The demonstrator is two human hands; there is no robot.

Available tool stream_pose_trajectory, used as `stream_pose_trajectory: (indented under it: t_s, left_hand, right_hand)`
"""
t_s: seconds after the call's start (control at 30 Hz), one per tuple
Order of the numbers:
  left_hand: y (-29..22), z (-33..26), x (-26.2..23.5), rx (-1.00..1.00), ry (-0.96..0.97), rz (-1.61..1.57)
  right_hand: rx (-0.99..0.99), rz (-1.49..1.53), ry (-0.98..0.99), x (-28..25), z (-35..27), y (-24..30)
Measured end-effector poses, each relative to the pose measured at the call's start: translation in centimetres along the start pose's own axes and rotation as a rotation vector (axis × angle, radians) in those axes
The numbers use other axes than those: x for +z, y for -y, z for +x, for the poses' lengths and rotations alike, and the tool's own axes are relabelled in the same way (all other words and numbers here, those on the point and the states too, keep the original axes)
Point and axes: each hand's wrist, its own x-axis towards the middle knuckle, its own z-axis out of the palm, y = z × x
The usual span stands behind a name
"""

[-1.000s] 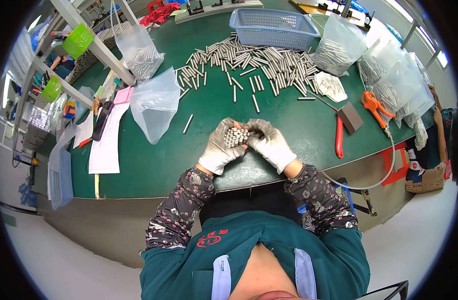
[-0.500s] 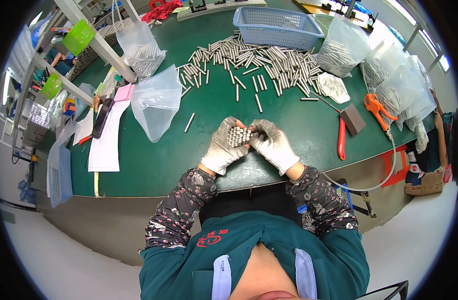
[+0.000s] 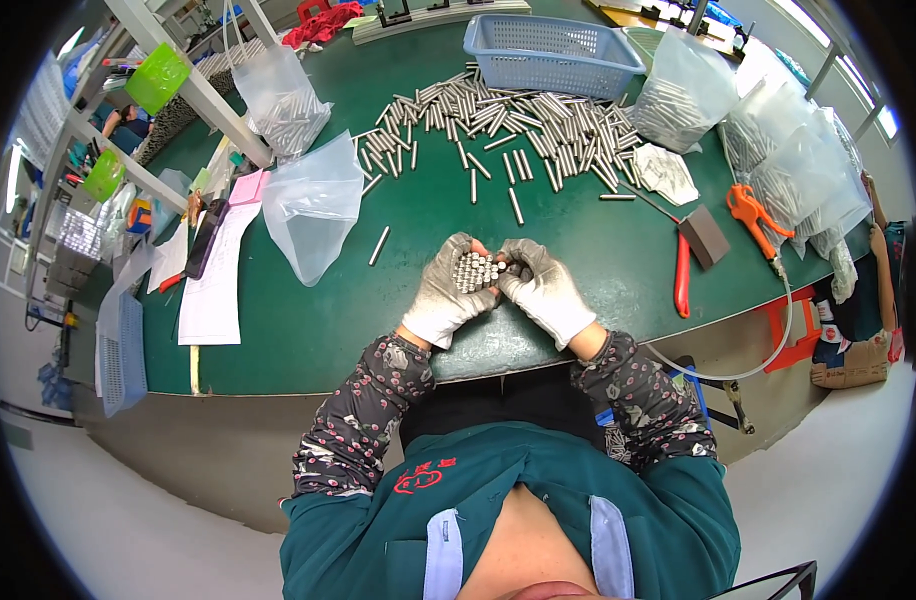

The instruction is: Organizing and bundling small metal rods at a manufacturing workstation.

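Observation:
Wrapped in my gloved left hand (image 3: 446,293) is a bundle of metal pins (image 3: 475,272), their round ends facing up. My gloved right hand (image 3: 544,288) closes on the bundle's right side, its fingertips touching the pins; whether it pinches a single one is hidden. Both gloves are white with grey palms and leave some fingertips bare. The hands are near the front edge of the green table (image 3: 308,345). Beyond them spreads a heap of loose metal pins (image 3: 558,130), with one stray pin (image 3: 379,245) lying left of my hands.
A blue basket (image 3: 553,70) stands behind the heap. Pin-filled bags (image 3: 683,100) crowd the right, near an orange air gun (image 3: 754,212), red-handled tool (image 3: 682,280) and brown block (image 3: 705,238). At left lie an unfilled-looking plastic bag (image 3: 313,205) and papers (image 3: 213,290).
Both hands stay in nearly the same place around the bundle. The view has shifted very slightly; nothing is visibly taken up or let go.

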Motion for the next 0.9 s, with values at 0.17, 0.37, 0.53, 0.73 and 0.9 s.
stream_pose_trajectory:
  t_s: [0.17,0.37,0.53,0.73,0.9]
  left_hand:
    - [0.1,0.0,0.0,-0.007,-0.015,0.001]
    - [-0.5,-0.2,-0.2,-0.048,0.032,-0.065]
    - [-0.9,-0.3,0.0,-0.026,0.052,-0.136]
    - [-0.1,-0.1,-0.1,0.048,0.054,-0.024]
    - [-0.4,-0.1,-0.2,0.052,0.057,0.136]
  right_hand:
    - [-0.046,-0.238,-0.056,-0.3,0.2,0.2]
    - [-0.068,-0.163,-0.013,-0.3,0.1,0.9]
    - [-0.104,-0.141,-0.062,0.1,-0.2,1.3]
    - [-0.091,-0.21,-0.141,0.7,-0.3,1.5]
    - [-0.008,-0.229,-0.173,0.5,-0.3,1.4]
